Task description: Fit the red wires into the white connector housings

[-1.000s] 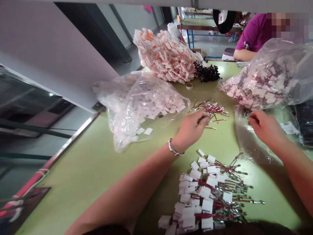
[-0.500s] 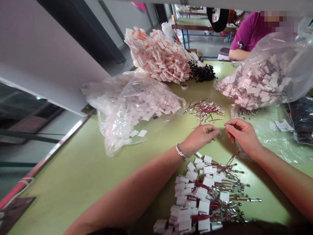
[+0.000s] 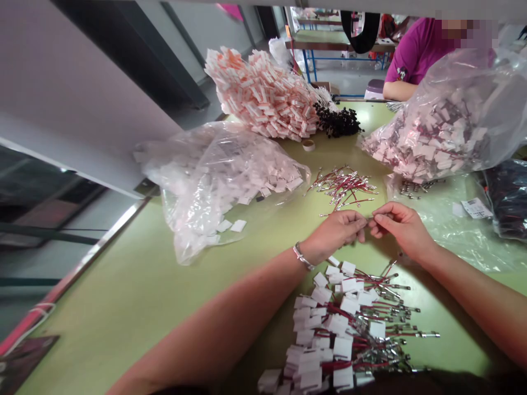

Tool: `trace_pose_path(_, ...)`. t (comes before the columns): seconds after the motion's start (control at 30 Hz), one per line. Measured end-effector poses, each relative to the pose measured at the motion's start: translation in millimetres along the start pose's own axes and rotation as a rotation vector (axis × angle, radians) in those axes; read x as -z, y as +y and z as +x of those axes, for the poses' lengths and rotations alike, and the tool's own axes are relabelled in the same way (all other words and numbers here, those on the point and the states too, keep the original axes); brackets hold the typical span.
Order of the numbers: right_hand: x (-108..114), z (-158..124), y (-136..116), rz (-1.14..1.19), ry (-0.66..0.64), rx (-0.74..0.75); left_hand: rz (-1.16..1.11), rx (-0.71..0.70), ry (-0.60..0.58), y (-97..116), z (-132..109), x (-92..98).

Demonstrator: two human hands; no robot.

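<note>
Pinched between the closed fingertips of the left hand (image 3: pixel 337 230) and the right hand (image 3: pixel 401 226), just above the pale green tabletop (image 3: pixel 144 285): a tiny piece (image 3: pixel 369 219), mostly hidden and too small to name for sure. Thumb and forefinger of each hand pressed together on it, other fingers curled in. Probably one of the short red wires with metal terminals (image 3: pixel 343 186) lying loose just beyond the hands. Judged very light, thin and bendy along the insulation, stiff only at the metal ends; easily dropped or kinked. Best gripped close to a terminal, with fingertips only and gentle pressure. Near the wrists, on the side towards the body, a heap of white square tags on red wires (image 3: pixel 341 329). To the left, a clear plastic bag of white tags (image 3: pixel 222 175); to the right, a second clear bag of tagged wires (image 3: pixel 444 126).
</note>
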State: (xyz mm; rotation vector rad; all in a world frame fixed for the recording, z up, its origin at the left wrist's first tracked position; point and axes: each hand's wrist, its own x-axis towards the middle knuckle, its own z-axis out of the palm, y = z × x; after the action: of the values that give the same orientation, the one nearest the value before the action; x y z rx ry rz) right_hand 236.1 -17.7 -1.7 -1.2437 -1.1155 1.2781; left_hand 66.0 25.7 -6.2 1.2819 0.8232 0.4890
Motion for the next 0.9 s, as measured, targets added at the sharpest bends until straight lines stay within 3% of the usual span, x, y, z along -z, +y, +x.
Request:
trace_pose_path(0.13, 3, 2, -1, -0.035, -0.061, -0.046, 0.078, -0.049, 0.019, 0, -2, -0.3)
trace_pose_path(0.33, -2, -5, 0, -0.162, -0.091, -0.055, 0.515, -0.26, 0.142, -3, -3, -2.2)
trace_pose_path(0.47, -2, -3, -1, -0.362, -0.08, -0.014, 0.684, -0.284, 0.142, -1, 1, -1.1)
trace_pose_path(0.57, 22, 10, -9, -0.643, -0.025, 0.189, 0.787, -0.31, 0.132, 2, 2, 2.8)
trace_pose_path(0.67, 60, 27, -15, -1.044, 0.266, 0.297, 0.854, -0.368, 0.128, 2, -1, 8.2)
trace_pose_path(0.73, 82, 35, -14, -1.295, 0.358, 0.275, 0.846, -0.366, 0.2, 0, -2, 12.4)
trace_pose_path(0.83, 96, 41, -6, -1.505, 0.301, 0.19, 0.933, -0.377, 0.309, -4, 2, 19.5)
trace_pose_path(0.9, 95, 43, 0, -1.566, 0.283, 0.165, 1.068, -0.367, 0.302, -7, 10, 24.0)
